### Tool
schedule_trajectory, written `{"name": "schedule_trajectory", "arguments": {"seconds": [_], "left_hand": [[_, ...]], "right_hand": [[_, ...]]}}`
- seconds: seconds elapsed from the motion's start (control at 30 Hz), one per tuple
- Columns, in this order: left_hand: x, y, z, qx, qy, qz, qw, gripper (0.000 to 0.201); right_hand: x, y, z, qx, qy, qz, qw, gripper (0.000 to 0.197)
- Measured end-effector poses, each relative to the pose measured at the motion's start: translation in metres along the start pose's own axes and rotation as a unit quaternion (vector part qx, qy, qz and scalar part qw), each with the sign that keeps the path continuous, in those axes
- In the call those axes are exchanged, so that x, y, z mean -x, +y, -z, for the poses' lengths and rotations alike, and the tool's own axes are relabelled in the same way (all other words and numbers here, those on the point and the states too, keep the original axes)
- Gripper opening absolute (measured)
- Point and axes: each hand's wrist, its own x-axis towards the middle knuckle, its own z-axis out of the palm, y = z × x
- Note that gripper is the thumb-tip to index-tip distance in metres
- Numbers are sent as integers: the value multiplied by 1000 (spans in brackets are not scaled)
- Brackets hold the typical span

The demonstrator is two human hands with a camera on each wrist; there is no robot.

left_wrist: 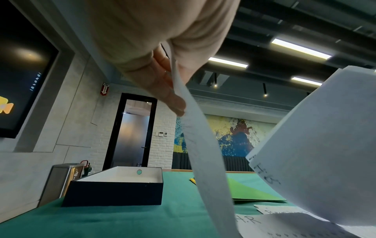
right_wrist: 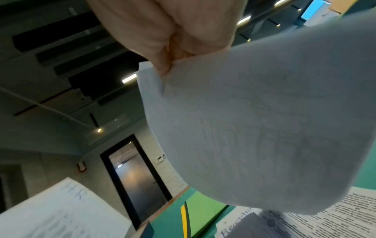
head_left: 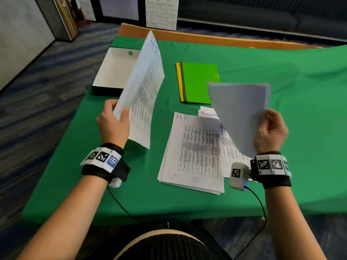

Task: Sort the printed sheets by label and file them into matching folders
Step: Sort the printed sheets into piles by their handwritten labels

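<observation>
**Two Sheets Held Above the Desk**

While an H.R sheet (head_left: 142, 87) is held upright over the left part of the desk (head_left: 281, 128), its lower edge is pinched by the left hand (head_left: 114, 124), thumb on the printed face and fingers behind it. In the left wrist view the same sheet (left_wrist: 205, 154) is seen edge-on, clamped between thumb and fingers (left_wrist: 162, 83). A second batch of paper (head_left: 240, 113), blank side to the head camera, is gripped at its right edge by the right hand (head_left: 270, 130), fingers curled round it; how many sheets it holds cannot be told. From the right wrist the pinch of the fingers (right_wrist: 162, 64) on its corner is plainly shown.

A stack (head_left: 195, 152) topped by another sheet marked H.R is laid flat on the desk between the two hands. Just beside it, partly hidden under the raised paper, a sheet labelled with a word starting "Recept" (head_left: 208, 113) is seen. Beyond these, folders (head_left: 199, 81) are piled flat, a green one on top with dark and yellow edges showing at its left. An open box (head_left: 112, 72), white inside and dark outside, is set at the far left of the desk. A green cloth covers the desk. Marker bands (head_left: 101, 158) are worn on both wrists.
</observation>
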Motion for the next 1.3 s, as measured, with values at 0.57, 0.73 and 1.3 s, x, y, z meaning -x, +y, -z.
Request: {"name": "schedule_trajectory", "arguments": {"seconds": [0.57, 0.73, 1.3], "left_hand": [[11, -19, 2, 2, -9, 8, 1000, 23], [12, -24, 5, -3, -10, 7, 1000, 22], [22, -26, 5, 9, -5, 30, 999, 21]], "right_hand": [[161, 33, -72, 291, -549, 135, 772, 23], [170, 38, -75, 304, -575, 126, 749, 28], [150, 25, -93, 453, -625, 140, 620, 100]]}}
